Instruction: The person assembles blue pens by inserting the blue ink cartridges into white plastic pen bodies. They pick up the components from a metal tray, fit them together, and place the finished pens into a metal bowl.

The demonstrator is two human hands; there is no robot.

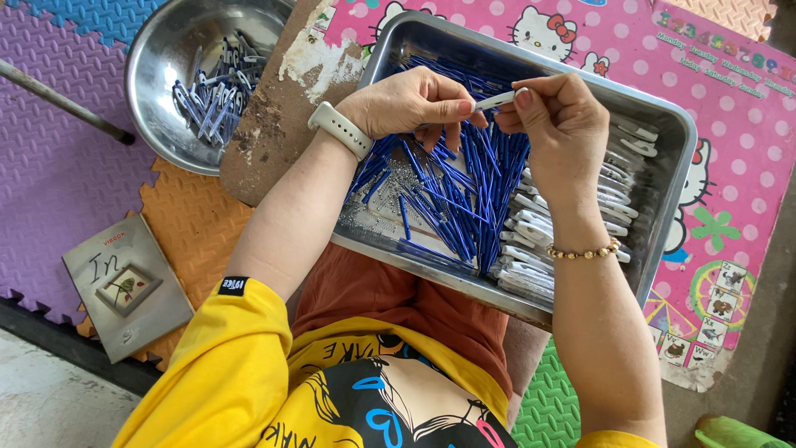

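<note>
Fingers (464, 106) of the left hand (406, 104) and fingers (524, 98) of the right hand (560, 124) pinched together on one small white pen part (495, 101), upper centre of the frame. Just beneath, a steel tray (667, 178) on the lap, heaped with blue pen tubes (464, 195), white pieces (531, 249) stacked along its right side. Upper left, a round steel bowl (157, 58) with assembled pieces. Lower left, a grey booklet (124, 286) on foam floor mats (50, 182).
</note>
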